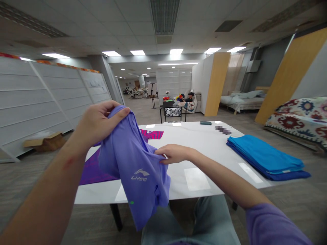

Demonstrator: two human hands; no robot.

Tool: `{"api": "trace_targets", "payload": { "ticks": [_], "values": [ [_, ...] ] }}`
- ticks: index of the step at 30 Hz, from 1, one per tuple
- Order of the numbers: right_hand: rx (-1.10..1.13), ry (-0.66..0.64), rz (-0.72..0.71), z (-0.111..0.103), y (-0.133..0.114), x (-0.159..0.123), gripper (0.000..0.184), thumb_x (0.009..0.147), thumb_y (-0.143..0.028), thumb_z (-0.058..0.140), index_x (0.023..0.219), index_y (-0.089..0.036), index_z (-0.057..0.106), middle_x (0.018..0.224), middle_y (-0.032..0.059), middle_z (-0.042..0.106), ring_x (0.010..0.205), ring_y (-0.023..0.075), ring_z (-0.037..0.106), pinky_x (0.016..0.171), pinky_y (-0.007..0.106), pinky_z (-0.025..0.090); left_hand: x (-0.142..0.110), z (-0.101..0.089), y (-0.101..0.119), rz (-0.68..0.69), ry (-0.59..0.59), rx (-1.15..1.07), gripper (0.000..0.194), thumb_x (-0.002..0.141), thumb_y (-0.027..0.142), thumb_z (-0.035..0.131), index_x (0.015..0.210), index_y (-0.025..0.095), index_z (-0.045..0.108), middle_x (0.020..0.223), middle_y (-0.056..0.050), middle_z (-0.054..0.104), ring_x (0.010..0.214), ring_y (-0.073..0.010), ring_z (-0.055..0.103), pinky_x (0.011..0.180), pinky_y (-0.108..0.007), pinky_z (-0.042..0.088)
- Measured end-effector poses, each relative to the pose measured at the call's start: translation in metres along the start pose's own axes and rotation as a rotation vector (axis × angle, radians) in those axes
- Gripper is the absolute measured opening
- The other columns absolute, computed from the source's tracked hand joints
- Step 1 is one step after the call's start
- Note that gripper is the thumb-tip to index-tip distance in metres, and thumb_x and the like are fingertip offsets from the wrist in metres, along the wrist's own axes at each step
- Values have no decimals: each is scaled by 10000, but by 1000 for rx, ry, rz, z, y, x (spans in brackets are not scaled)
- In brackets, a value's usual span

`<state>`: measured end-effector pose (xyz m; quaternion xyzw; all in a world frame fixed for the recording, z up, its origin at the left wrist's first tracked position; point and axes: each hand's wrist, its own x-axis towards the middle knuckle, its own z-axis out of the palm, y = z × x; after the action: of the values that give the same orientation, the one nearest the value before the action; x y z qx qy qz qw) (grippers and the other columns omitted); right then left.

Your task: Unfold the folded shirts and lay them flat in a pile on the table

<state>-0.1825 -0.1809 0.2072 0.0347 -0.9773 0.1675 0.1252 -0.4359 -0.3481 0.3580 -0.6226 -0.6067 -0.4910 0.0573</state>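
Observation:
A light purple sports garment with a white LI-NING logo (139,160) hangs in the air between my hands, over the near edge of the white table (204,146). My left hand (95,124), raised on the left, is closed on its top, thumb across the fabric. Lower down, my right hand (175,153) pinches the garment's right edge. Folds hide part of the fabric, so its exact kind does not show. Behind it a darker purple cloth (95,170) lies on the tabletop. Just beyond, a pink and purple striped cloth (156,135) is partly covered by the garment.
Folded blue cloths (265,153) are stacked at the table's right end. Along the far edge lie a dark flat case (205,123) and a blurred-out object (223,130). A chair (173,111) stands beyond; two people (189,97) sit farther back. A cardboard box (46,141) is on the floor at left.

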Motion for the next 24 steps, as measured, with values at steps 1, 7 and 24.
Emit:
{"api": "trace_targets", "payload": {
  "ticks": [1,7,24],
  "values": [
    [-5,8,-3,-9,0,-4,120,988,-273,741,1101,-245,712,966,3,716,817,178,635,757,299,473,-2,-5,-3,25,14,79,441,965,628,793,1119,218,849,970,6,807,836,-181,681,737,-244,474],
    [-4,308,79,-74,-6,-34,211,1034,-436,767,1066,-230,743,1071,47,784,974,213,717,890,338,550,-7,-38,-36,26,153,327,466,1030,685,680,1151,266,845,919,50,795,840,-170,677,743,-228,411],
    [-288,644,183,-189,-48,-40,308,962,-354,822,1143,-249,597,946,6,718,775,182,618,693,310,440,-16,-60,-42,-100,-171,-85,456,868,595,907,1028,181,799,902,19,736,786,-142,590,685,-230,451]
  ]
}}
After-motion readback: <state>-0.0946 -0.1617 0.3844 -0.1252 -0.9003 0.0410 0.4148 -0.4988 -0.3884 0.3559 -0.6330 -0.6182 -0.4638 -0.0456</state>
